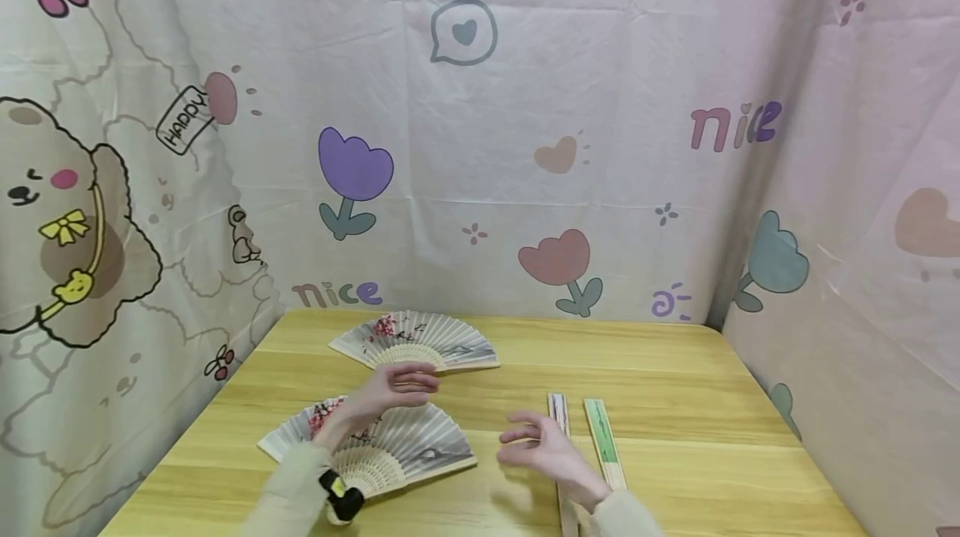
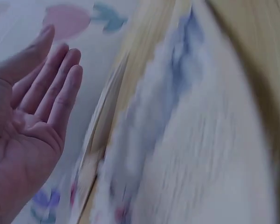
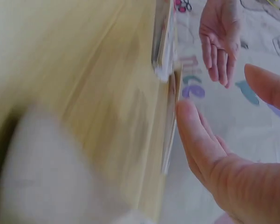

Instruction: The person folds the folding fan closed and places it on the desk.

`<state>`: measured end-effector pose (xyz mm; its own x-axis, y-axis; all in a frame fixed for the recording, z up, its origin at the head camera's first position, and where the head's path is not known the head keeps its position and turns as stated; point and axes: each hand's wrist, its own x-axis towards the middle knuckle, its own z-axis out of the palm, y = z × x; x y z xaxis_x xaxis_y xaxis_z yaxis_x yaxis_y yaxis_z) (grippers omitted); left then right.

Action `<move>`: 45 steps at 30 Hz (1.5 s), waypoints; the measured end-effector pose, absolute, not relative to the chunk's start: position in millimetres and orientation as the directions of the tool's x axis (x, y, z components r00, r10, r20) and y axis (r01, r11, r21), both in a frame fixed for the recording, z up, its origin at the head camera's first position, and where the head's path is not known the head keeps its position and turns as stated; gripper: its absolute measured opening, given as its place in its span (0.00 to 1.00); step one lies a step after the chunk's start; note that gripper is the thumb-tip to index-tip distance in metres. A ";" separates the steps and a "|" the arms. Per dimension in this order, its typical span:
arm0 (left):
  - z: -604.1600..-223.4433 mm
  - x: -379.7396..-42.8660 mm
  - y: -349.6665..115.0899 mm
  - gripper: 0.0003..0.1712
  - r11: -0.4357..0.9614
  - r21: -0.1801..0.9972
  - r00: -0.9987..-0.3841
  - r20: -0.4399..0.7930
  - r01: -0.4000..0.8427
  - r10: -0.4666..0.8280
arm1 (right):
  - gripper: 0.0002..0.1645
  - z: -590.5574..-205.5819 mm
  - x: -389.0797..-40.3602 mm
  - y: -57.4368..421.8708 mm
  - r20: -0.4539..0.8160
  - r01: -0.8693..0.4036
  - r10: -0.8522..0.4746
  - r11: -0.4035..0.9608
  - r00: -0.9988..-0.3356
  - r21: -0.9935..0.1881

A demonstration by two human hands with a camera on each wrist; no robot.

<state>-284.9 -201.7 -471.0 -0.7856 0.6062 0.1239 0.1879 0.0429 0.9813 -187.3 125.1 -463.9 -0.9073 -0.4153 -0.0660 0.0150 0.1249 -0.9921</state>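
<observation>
My left hand (image 1: pixel 397 385) hovers over a spread folding fan (image 1: pixel 427 441) with pink blossoms and a grey landscape, its fingers relaxed and holding nothing. In the left wrist view the bare palm (image 2: pixel 30 135) shows beside the blurred fan (image 2: pixel 191 140). My right hand (image 1: pixel 543 449) is held above the table, fingers loosely bent and nothing in them. It overlaps a closed fan (image 1: pixel 558 412) with a pale patterned side in the head view. Just right of that lies another closed fan (image 1: pixel 602 433) with a green patterned side.
Farther back on the wooden table (image 1: pixel 660 378) lies a second spread fan (image 1: pixel 457 341) with similar blossoms. A printed curtain (image 1: pixel 487 145) hangs behind the table and along both sides. A dark band (image 1: pixel 341 495) is on my left wrist.
</observation>
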 end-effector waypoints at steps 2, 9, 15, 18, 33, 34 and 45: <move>-471.7 -282.5 -225.9 0.37 0.061 0.979 -0.795 0.119 0.193 0.595 | 0.44 -464.5 -188.5 114.3 -0.050 0.004 -0.428 0.108 -0.903 -0.994; -467.9 -262.5 -301.8 0.36 0.187 0.962 -0.840 0.069 0.199 0.538 | 0.43 -471.4 -194.7 87.5 -0.006 -0.066 -0.430 0.153 -0.903 -0.986; -471.4 -240.1 -352.3 0.33 0.238 0.941 -0.868 0.099 0.240 0.486 | 0.45 -474.7 -200.0 77.6 -0.051 -0.028 -0.447 0.168 -0.893 -0.985; -478.9 -231.3 -371.1 0.34 0.295 0.916 -0.891 0.126 0.274 0.436 | 0.44 -477.1 -202.8 73.3 -0.056 -0.020 -0.457 0.161 -0.887 -0.987; -503.6 -216.4 -392.9 0.40 0.507 0.831 -0.963 0.117 0.228 0.242 | 0.39 -486.0 -213.6 65.6 -0.043 -0.056 -0.445 0.208 -0.894 -0.977; -504.4 -216.2 -393.1 0.41 0.511 0.832 -0.967 0.108 0.216 0.233 | 0.39 -486.3 -214.3 65.7 -0.045 -0.056 -0.443 0.211 -0.895 -0.976; -509.3 -216.6 -392.9 0.38 0.565 0.798 -0.972 0.108 0.209 0.208 | 0.36 -489.2 -216.1 65.8 -0.042 -0.050 -0.441 0.195 -0.896 -0.979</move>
